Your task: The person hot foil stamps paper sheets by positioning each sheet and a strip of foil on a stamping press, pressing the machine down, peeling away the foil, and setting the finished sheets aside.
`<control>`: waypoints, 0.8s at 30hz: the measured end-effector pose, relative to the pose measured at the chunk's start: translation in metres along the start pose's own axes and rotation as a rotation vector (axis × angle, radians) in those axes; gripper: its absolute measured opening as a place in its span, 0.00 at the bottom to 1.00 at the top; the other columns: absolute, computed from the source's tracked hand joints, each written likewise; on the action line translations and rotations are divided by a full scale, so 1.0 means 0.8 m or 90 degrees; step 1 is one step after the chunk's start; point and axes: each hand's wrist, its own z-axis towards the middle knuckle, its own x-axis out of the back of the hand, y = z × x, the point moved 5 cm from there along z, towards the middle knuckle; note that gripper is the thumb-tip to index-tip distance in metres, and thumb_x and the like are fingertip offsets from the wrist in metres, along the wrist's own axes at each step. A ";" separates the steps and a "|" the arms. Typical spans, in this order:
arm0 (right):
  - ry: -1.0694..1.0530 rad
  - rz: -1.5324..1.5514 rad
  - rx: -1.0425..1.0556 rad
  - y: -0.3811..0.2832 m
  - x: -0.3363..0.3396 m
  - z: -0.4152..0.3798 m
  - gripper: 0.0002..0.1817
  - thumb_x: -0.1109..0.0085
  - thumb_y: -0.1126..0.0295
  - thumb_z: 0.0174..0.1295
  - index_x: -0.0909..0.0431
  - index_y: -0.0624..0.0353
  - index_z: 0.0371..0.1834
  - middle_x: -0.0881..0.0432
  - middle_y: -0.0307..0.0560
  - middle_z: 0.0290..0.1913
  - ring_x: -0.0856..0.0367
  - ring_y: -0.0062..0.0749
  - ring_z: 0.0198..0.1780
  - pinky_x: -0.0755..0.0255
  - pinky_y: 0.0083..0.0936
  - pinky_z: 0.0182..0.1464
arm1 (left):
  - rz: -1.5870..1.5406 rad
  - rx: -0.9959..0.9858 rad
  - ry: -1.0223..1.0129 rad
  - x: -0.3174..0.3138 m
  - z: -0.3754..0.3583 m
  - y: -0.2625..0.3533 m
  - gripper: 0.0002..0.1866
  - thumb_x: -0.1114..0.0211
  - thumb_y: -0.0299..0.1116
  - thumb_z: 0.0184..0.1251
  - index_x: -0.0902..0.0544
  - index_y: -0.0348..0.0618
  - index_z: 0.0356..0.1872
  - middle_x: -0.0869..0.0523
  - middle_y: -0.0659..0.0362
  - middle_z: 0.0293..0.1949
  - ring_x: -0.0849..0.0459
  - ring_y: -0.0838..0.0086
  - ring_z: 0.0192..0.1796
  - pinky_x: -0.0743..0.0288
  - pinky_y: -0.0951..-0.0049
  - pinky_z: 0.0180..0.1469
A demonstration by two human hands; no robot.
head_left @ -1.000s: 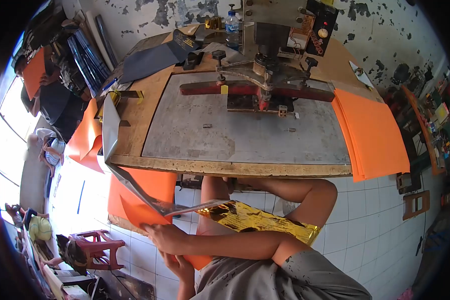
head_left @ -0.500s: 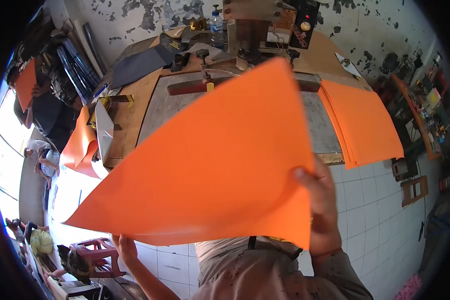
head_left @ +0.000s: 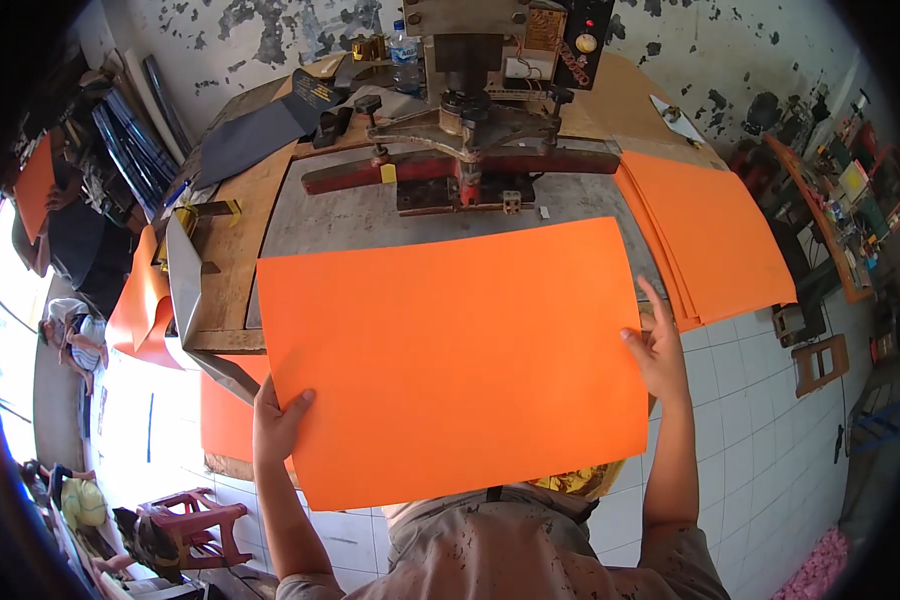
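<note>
A large orange sheet [head_left: 455, 360] spans the space between both hands, lying fairly flat in front of my body. My left hand [head_left: 278, 420] grips its left edge, the thumb on top and the fingers hidden beneath. At the right edge my right hand [head_left: 655, 345] pinches the sheet with the thumb on top; its index finger sticks out past the edge. Beyond the sheet stands a press [head_left: 467, 130] with a red bar [head_left: 350, 178] low over a grey metal plate [head_left: 320, 215]. The sheet's far edge overlaps the plate's near part.
A stack of orange sheets [head_left: 715, 240] lies at the table's right side. Dark folded sheets [head_left: 255, 140] and a water bottle [head_left: 404, 60] are at the back left. More orange material [head_left: 145, 310] hangs at the left. A red stool [head_left: 200, 525] and people [head_left: 75, 335] are farther left.
The orange sheet was tilted and curled, hiding much of the press; now it is level and spread out. My left hand has come up from below onto its left edge.
</note>
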 end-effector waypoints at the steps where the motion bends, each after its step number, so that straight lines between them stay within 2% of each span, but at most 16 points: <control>1: 0.003 0.019 0.006 -0.003 -0.001 0.008 0.36 0.42 0.80 0.74 0.40 0.51 0.84 0.10 0.43 0.52 0.21 0.16 0.36 0.27 0.18 0.42 | -0.007 0.000 -0.003 -0.002 0.006 0.005 0.24 0.31 0.27 0.72 0.23 0.32 0.66 0.11 0.56 0.53 0.14 0.75 0.54 0.19 0.71 0.56; 4: -0.066 -0.159 -0.082 -0.003 0.004 0.039 0.28 0.41 0.80 0.72 0.28 0.54 0.75 0.12 0.41 0.56 0.22 0.17 0.36 0.27 0.18 0.42 | -0.027 0.007 -0.020 -0.002 0.032 0.012 0.26 0.31 0.27 0.72 0.25 0.33 0.69 0.12 0.55 0.56 0.14 0.74 0.55 0.19 0.71 0.57; 7: -0.065 -0.228 0.033 -0.001 -0.002 0.085 0.21 0.39 0.78 0.72 0.21 0.56 0.68 0.15 0.43 0.60 0.20 0.22 0.40 0.25 0.21 0.45 | -0.019 -0.001 -0.046 0.005 0.076 0.023 0.27 0.33 0.28 0.73 0.26 0.33 0.70 0.13 0.54 0.58 0.14 0.73 0.57 0.19 0.71 0.58; 10: -0.082 -0.231 0.088 0.009 -0.016 0.149 0.21 0.37 0.75 0.72 0.21 0.58 0.68 0.19 0.46 0.65 0.19 0.30 0.43 0.23 0.26 0.49 | 0.003 0.036 -0.080 0.005 0.139 0.045 0.28 0.36 0.27 0.72 0.27 0.33 0.72 0.14 0.54 0.60 0.15 0.71 0.60 0.22 0.71 0.63; 11: -0.080 -0.268 0.132 0.001 -0.023 0.170 0.21 0.37 0.74 0.73 0.21 0.58 0.68 0.19 0.48 0.66 0.18 0.35 0.47 0.23 0.30 0.53 | 0.012 0.057 -0.094 0.005 0.163 0.054 0.28 0.37 0.26 0.71 0.28 0.32 0.72 0.15 0.54 0.61 0.15 0.70 0.61 0.24 0.71 0.66; 15: -0.034 -0.320 0.254 0.023 -0.052 0.271 0.20 0.39 0.72 0.73 0.21 0.58 0.67 0.20 0.53 0.69 0.18 0.51 0.62 0.25 0.40 0.62 | -0.038 0.060 -0.114 0.030 0.306 0.019 0.24 0.38 0.26 0.70 0.23 0.35 0.68 0.12 0.56 0.56 0.13 0.73 0.55 0.20 0.71 0.56; 17: -0.084 -0.349 0.273 0.043 -0.061 0.322 0.21 0.40 0.71 0.72 0.21 0.56 0.68 0.23 0.55 0.71 0.22 0.56 0.68 0.27 0.45 0.66 | -0.047 0.107 -0.111 0.035 0.364 0.000 0.22 0.37 0.26 0.69 0.20 0.36 0.65 0.12 0.57 0.54 0.13 0.74 0.54 0.20 0.72 0.54; 18: -0.109 -0.364 0.284 0.053 -0.065 0.348 0.21 0.40 0.71 0.72 0.21 0.56 0.68 0.25 0.56 0.73 0.24 0.58 0.70 0.29 0.47 0.67 | -0.015 0.088 -0.108 0.037 0.388 -0.001 0.21 0.37 0.26 0.69 0.19 0.37 0.63 0.11 0.58 0.53 0.13 0.74 0.52 0.20 0.72 0.53; 19: -0.106 -0.330 0.323 0.051 -0.074 0.364 0.21 0.39 0.71 0.69 0.20 0.54 0.65 0.24 0.55 0.70 0.26 0.60 0.69 0.31 0.50 0.68 | 0.019 0.071 -0.104 0.037 0.407 -0.001 0.20 0.36 0.26 0.69 0.18 0.37 0.61 0.11 0.58 0.51 0.13 0.74 0.51 0.20 0.72 0.52; 22: -0.024 -0.420 0.459 0.041 -0.088 0.389 0.15 0.39 0.71 0.67 0.18 0.52 0.57 0.21 0.53 0.63 0.26 0.58 0.67 0.33 0.51 0.68 | 0.097 -0.001 -0.088 0.039 0.450 -0.005 0.16 0.33 0.27 0.69 0.15 0.37 0.56 0.10 0.61 0.47 0.13 0.76 0.45 0.21 0.73 0.48; 24: -0.029 -0.409 0.457 0.047 -0.103 0.406 0.10 0.39 0.70 0.67 0.19 0.51 0.50 0.21 0.52 0.59 0.27 0.56 0.65 0.34 0.51 0.67 | 0.132 -0.043 -0.054 0.042 0.472 -0.010 0.15 0.32 0.29 0.69 0.15 0.36 0.54 0.10 0.62 0.44 0.14 0.76 0.41 0.21 0.72 0.45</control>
